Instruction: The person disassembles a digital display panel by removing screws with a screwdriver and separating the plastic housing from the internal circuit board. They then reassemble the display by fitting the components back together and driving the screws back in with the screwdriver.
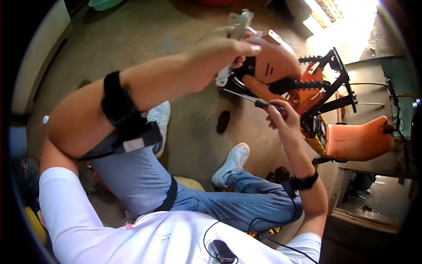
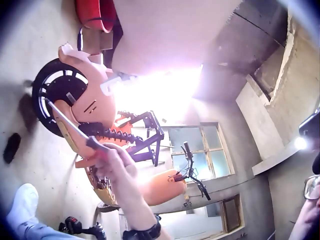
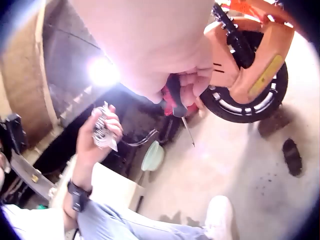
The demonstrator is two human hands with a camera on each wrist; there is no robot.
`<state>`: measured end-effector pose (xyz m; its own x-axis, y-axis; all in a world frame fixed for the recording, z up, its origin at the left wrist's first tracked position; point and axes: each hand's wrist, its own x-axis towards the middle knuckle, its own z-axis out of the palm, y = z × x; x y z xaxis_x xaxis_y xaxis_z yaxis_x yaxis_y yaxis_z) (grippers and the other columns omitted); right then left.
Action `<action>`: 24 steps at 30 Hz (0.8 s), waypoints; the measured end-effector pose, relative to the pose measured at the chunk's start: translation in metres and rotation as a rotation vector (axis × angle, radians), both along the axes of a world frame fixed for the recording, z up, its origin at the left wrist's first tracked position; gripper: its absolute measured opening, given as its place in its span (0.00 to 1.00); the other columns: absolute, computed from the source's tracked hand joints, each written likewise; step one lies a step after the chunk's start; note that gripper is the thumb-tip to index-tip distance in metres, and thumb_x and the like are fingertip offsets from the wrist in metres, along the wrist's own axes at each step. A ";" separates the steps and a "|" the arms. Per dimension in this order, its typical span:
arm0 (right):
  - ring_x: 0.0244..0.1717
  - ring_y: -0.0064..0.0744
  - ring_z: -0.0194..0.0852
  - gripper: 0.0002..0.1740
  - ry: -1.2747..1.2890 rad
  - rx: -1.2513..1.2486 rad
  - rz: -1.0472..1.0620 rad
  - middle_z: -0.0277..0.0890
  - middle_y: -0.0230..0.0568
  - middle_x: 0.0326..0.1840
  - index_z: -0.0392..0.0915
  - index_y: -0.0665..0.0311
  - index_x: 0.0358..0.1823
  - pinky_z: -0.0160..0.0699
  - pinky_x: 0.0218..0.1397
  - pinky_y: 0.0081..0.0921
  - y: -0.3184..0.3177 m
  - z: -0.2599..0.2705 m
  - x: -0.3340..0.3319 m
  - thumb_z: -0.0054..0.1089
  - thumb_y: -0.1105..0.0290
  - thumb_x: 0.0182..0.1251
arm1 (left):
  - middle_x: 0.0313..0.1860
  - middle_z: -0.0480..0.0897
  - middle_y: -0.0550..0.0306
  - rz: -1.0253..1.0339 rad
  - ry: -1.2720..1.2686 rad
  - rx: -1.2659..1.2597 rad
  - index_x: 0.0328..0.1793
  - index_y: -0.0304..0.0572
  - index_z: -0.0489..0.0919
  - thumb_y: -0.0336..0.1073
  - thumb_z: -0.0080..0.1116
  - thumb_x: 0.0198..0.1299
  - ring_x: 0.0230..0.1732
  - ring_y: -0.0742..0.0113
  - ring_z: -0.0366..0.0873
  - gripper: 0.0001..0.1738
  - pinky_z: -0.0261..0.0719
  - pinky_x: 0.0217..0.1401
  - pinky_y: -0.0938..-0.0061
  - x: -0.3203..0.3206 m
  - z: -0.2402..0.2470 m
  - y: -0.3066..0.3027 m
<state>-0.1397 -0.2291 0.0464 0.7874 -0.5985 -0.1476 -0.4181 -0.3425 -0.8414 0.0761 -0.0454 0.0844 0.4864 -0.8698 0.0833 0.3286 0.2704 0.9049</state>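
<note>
My left hand [image 1: 224, 48] is raised beside the rear of an orange two-wheeler [image 1: 279, 57], gripping a silvery, partly see-through piece [image 1: 242, 22]. In the right wrist view that piece [image 3: 104, 131] looks ridged and shiny; its kind cannot be told. My right hand [image 1: 283, 121] holds a screwdriver [image 1: 244, 95] by its dark handle, the bare metal shaft pointing left, toward the wheel side. In the left wrist view the screwdriver's tip [image 2: 48, 102] overlaps the black wheel [image 2: 41, 92]. Dark coil-over shocks [image 2: 112, 135] run along the vehicle near the right hand.
The vehicle's orange front body [image 1: 360, 138] and handlebar [image 2: 187, 155] extend rightward. A dark oval patch [image 1: 223, 122] marks the floor near my white shoes [image 1: 233, 163]. A black power tool [image 2: 75, 226] lies by my leg. Farther off are a green basin [image 3: 152, 156] and a red container [image 2: 97, 17].
</note>
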 end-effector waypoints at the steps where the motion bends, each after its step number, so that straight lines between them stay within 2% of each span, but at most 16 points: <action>1: 0.26 0.16 0.74 0.14 -0.066 0.020 -0.025 0.78 0.33 0.28 0.78 0.68 0.53 0.72 0.30 0.15 0.000 0.020 -0.009 0.60 0.66 0.73 | 0.37 0.72 0.66 0.055 0.019 0.075 0.65 0.40 0.71 0.43 0.68 0.61 0.36 0.78 0.70 0.30 0.68 0.38 0.80 -0.001 -0.001 0.001; 3: 0.27 0.17 0.73 0.16 -0.210 0.021 -0.072 0.78 0.35 0.30 0.76 0.69 0.55 0.71 0.31 0.15 0.006 0.055 -0.026 0.59 0.65 0.74 | 0.37 0.72 0.66 0.127 0.076 0.181 0.65 0.42 0.71 0.43 0.69 0.60 0.36 0.76 0.70 0.30 0.67 0.40 0.79 -0.001 -0.005 -0.001; 4: 0.27 0.18 0.72 0.17 -0.286 0.003 -0.095 0.78 0.36 0.31 0.75 0.70 0.56 0.71 0.31 0.15 0.011 0.067 -0.036 0.59 0.64 0.75 | 0.37 0.72 0.66 0.121 0.125 0.157 0.63 0.43 0.72 0.43 0.69 0.59 0.36 0.77 0.69 0.28 0.67 0.38 0.80 0.000 -0.006 -0.002; 6: 0.31 0.21 0.73 0.21 -0.391 -0.028 -0.136 0.77 0.38 0.34 0.74 0.69 0.58 0.70 0.33 0.18 0.011 0.078 -0.057 0.56 0.58 0.76 | 0.39 0.74 0.64 0.056 0.200 0.152 0.60 0.44 0.73 0.44 0.69 0.61 0.37 0.77 0.72 0.26 0.69 0.39 0.80 -0.003 0.000 0.000; 8: 0.32 0.23 0.73 0.23 -0.485 -0.017 -0.153 0.77 0.39 0.35 0.73 0.69 0.59 0.71 0.34 0.20 0.017 0.088 -0.071 0.54 0.55 0.77 | 0.42 0.76 0.62 -0.016 0.249 0.137 0.60 0.44 0.73 0.45 0.68 0.62 0.39 0.76 0.73 0.25 0.72 0.40 0.80 -0.004 0.006 0.002; 10: 0.34 0.23 0.74 0.25 -0.509 -0.038 -0.174 0.77 0.40 0.36 0.72 0.68 0.59 0.72 0.34 0.21 0.021 0.093 -0.083 0.54 0.52 0.76 | 0.44 0.77 0.61 -0.086 0.298 0.136 0.60 0.44 0.72 0.46 0.67 0.63 0.41 0.76 0.75 0.25 0.74 0.42 0.80 -0.008 0.013 0.000; 13: 0.34 0.23 0.76 0.31 -0.574 -0.045 -0.241 0.78 0.39 0.38 0.71 0.67 0.59 0.72 0.33 0.21 0.026 0.095 -0.093 0.59 0.46 0.72 | 0.53 0.78 0.55 -0.208 0.288 0.068 0.65 0.42 0.68 0.46 0.64 0.67 0.48 0.71 0.79 0.28 0.77 0.49 0.76 -0.018 0.026 0.003; 19: 0.33 0.24 0.77 0.34 -0.569 0.003 -0.264 0.78 0.39 0.38 0.69 0.68 0.60 0.74 0.32 0.21 0.027 0.088 -0.100 0.59 0.44 0.71 | 0.53 0.78 0.53 -0.208 0.188 0.002 0.67 0.42 0.67 0.42 0.63 0.67 0.53 0.66 0.81 0.27 0.78 0.57 0.72 -0.025 0.035 0.003; 24: 0.33 0.26 0.78 0.34 -0.542 -0.026 -0.193 0.78 0.40 0.39 0.69 0.68 0.60 0.75 0.31 0.20 0.024 0.084 -0.104 0.60 0.43 0.70 | 0.52 0.79 0.54 -0.217 0.165 0.001 0.67 0.42 0.67 0.38 0.65 0.65 0.54 0.65 0.82 0.28 0.79 0.58 0.72 -0.028 0.033 0.002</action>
<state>-0.2441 -0.2048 0.1301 0.6228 -0.7366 0.2636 0.0139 -0.3265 -0.9451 0.0485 -0.0438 0.1174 0.2959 -0.9551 0.0176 0.5214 0.1770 0.8347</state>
